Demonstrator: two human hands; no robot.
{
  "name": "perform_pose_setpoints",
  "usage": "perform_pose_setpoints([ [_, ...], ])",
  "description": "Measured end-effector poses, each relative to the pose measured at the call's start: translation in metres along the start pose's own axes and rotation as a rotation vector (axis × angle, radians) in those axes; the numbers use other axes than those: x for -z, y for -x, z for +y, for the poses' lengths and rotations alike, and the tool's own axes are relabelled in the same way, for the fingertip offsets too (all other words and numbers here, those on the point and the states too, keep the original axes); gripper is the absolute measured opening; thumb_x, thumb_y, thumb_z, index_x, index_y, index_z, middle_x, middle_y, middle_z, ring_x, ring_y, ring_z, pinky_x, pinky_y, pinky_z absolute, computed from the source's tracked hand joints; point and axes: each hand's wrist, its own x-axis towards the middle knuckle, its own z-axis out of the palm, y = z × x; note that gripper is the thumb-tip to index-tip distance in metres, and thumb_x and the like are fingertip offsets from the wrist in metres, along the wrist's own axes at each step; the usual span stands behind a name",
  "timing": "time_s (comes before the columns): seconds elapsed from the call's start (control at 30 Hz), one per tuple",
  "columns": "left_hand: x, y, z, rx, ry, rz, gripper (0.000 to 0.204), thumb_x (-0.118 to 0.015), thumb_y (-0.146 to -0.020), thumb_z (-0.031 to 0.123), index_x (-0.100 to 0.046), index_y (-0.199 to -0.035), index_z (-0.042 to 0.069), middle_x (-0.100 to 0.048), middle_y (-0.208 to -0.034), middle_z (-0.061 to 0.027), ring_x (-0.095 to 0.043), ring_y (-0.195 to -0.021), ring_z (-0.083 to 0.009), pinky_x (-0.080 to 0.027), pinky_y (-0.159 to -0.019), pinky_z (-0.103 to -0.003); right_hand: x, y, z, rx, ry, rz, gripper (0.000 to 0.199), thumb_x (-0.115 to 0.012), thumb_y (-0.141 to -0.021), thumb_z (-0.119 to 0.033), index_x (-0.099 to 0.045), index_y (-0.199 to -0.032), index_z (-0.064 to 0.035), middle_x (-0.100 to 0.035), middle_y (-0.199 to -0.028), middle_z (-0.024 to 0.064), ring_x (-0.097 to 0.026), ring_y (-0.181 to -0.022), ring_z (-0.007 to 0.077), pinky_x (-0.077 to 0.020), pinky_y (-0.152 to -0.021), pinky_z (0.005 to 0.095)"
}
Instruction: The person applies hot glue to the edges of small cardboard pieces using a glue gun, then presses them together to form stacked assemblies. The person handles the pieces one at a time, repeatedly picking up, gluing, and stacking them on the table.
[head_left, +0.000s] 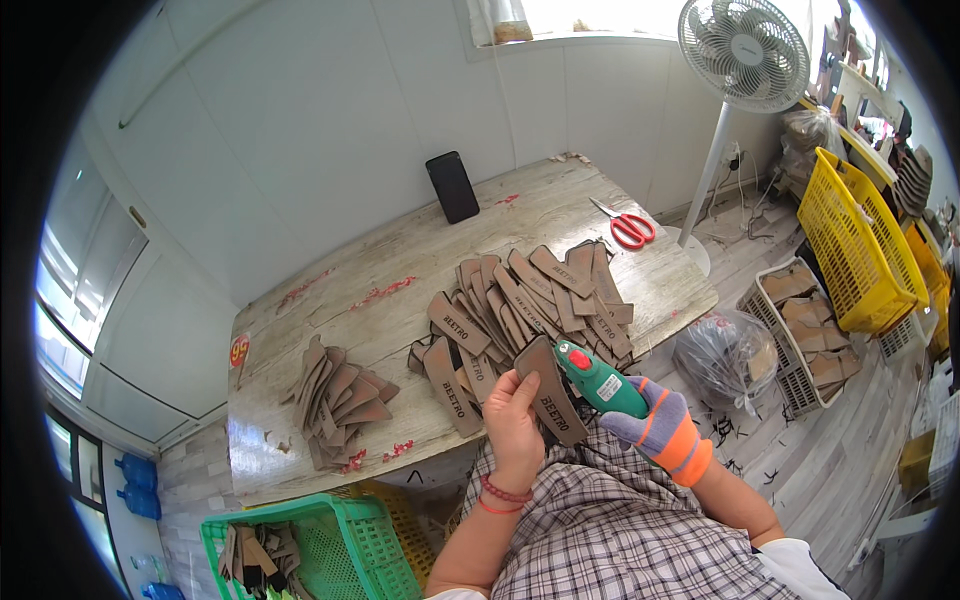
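My bare left hand (514, 415) pinches a long brown fabric piece (549, 392) with a dark edge and printed lettering, held above my lap at the table's front edge. My right hand (665, 430), in a grey and orange glove, is wrapped round a green hand-held power tool (603, 385) with a red button. The tool's front end is close to the upper part of the piece; whether they touch I cannot tell. Beyond my hands a large heap of similar brown pieces (500, 290) lies on the table. A smaller fanned stack (340, 398) lies to the left.
On the wooden-topped table (300, 300) are red-handled scissors (632, 230) and a black phone (452, 187) against the wall. A green crate (340, 550) stands at front left. To the right are a fan (745, 50), a filled plastic bag (728, 355) and a yellow basket (860, 240).
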Motion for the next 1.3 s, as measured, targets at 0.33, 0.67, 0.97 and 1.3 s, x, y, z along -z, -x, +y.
perform_pose_setpoints([
  [0.33,0.003,-0.006,0.023,-0.119,-0.217,-0.027,0.012,-0.056,-0.095,0.006,-0.061,-0.102,-0.002,-0.066,-0.095,-0.0034,-0.058,-0.081,-0.0063,-0.047,-0.075,-0.021,0.004,-0.001,0.006,0.035,0.052,-0.020,0.055,-0.080,-0.079,-0.019,-0.053,-0.123,0.0020,-0.064,-0.083,0.0018,-0.058,-0.063,0.0062,-0.0470,-0.055,0.0217],
  [0.67,0.018,-0.014,0.042,-0.142,-0.365,-0.099,0.011,-0.061,-0.093,0.007,-0.063,-0.098,-0.002,-0.065,-0.093,-0.0021,-0.056,-0.081,-0.0054,-0.046,-0.073,-0.020,0.008,0.003,-0.002,0.042,0.073,-0.078,0.052,-0.081,-0.078,-0.019,-0.056,-0.120,0.0012,-0.065,-0.082,0.0021,-0.059,-0.066,0.0063,-0.0478,-0.058,0.0212],
  [0.97,0.021,-0.021,0.082,-0.221,-0.705,-0.238,0.008,-0.066,-0.087,0.005,-0.065,-0.087,-0.003,-0.055,-0.081,0.0017,-0.049,-0.073,-0.0056,-0.041,-0.066,-0.021,0.017,0.007,-0.015,0.032,0.181,-0.153,0.051,-0.081,-0.075,-0.018,-0.060,-0.118,-0.0003,-0.067,-0.084,0.0022,-0.059,-0.069,0.0052,-0.0489,-0.062,0.0221],
  [1.3,0.014,-0.019,0.105,-0.225,-0.947,-0.388,0.011,-0.069,-0.082,0.006,-0.065,-0.086,-0.003,-0.053,-0.077,-0.0008,-0.048,-0.069,-0.0082,-0.039,-0.061,-0.023,0.019,0.006,-0.011,0.056,0.201,-0.206,0.058,-0.084,-0.073,-0.022,-0.060,-0.121,-0.0007,-0.067,-0.085,0.0017,-0.057,-0.066,0.0039,-0.0478,-0.058,0.0212],
])
